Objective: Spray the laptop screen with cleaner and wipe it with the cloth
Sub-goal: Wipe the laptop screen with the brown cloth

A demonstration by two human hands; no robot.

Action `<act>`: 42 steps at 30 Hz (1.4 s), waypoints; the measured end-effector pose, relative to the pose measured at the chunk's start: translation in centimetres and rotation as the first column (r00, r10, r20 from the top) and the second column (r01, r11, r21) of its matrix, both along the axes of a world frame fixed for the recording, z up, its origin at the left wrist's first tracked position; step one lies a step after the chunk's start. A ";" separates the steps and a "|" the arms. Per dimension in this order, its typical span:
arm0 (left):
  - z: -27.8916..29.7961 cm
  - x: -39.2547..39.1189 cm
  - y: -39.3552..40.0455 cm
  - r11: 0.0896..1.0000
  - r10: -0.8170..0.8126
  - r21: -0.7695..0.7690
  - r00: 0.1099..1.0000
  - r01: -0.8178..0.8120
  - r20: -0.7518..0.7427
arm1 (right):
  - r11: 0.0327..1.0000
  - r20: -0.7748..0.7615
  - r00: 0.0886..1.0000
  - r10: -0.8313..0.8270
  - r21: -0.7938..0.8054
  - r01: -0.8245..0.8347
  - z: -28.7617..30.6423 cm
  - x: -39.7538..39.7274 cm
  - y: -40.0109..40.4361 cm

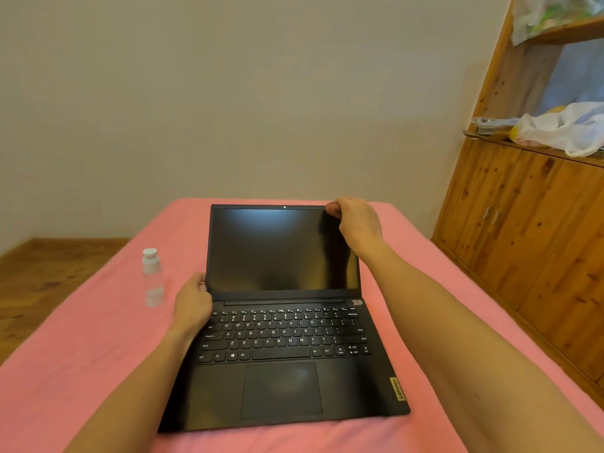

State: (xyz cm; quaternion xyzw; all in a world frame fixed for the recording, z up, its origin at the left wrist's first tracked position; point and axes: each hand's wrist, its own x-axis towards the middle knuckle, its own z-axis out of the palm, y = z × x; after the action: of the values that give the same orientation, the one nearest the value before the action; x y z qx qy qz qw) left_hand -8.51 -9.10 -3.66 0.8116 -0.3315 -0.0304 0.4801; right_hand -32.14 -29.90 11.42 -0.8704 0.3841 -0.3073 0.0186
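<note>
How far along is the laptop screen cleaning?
Done: the laptop sits open. In hand: the right hand pinches the screen by its top corner, and the left hand holds the laptop's left edge. Left: the spray bottle stands untouched, so spraying and wiping remain. No cloth shows.

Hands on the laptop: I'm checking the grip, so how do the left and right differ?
The right hand pinches the top right corner of the screen, thumb in front; the left hand holds the left edge of the laptop low, by the hinge, only its back showing. Both touch the laptop; neither holds the bottle.
</note>
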 end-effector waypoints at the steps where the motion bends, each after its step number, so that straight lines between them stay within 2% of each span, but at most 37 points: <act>1: -0.1 0.0 0.0 1.000 0.003 0.000 1.000 -0.003 0.003 | 1.000 -0.008 1.000 0.008 0.005 -0.008 0.2 0.1 0.0; 6: -0.2 0.1 0.1 1.000 0.008 -0.004 1.000 -0.008 0.008 | 0.992 -0.041 0.995 0.091 0.096 -0.086 -0.7 0.2 0.1; 10: -0.1 0.0 0.2 1.000 0.004 -0.003 1.000 -0.004 0.021 | 0.996 -0.108 0.991 0.079 0.041 -0.075 -1.7 -0.3 0.4; 18: 0.3 -0.4 0.2 1.000 0.021 -0.009 1.000 -0.021 -0.005 | 0.998 -0.138 0.989 0.062 -0.013 -0.064 -4.2 -1.8 1.6; 34: 0.6 -0.5 0.3 0.999 0.033 0.007 0.999 -0.033 -0.024 | 0.993 -0.184 0.976 0.113 -0.012 -0.117 -9.8 -4.7 3.9; 42: 0.7 -0.7 0.4 0.999 0.040 0.001 0.999 -0.040 -0.022 | 0.999 -0.231 0.972 0.042 0.019 -0.039 -10.8 -5.1 3.9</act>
State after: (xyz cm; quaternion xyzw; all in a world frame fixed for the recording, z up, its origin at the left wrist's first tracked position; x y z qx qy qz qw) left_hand -9.23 -8.74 -2.91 0.8179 -0.3099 -0.0298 0.4839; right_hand -37.23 -26.02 0.60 -0.9078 0.3682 -0.2006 -0.0137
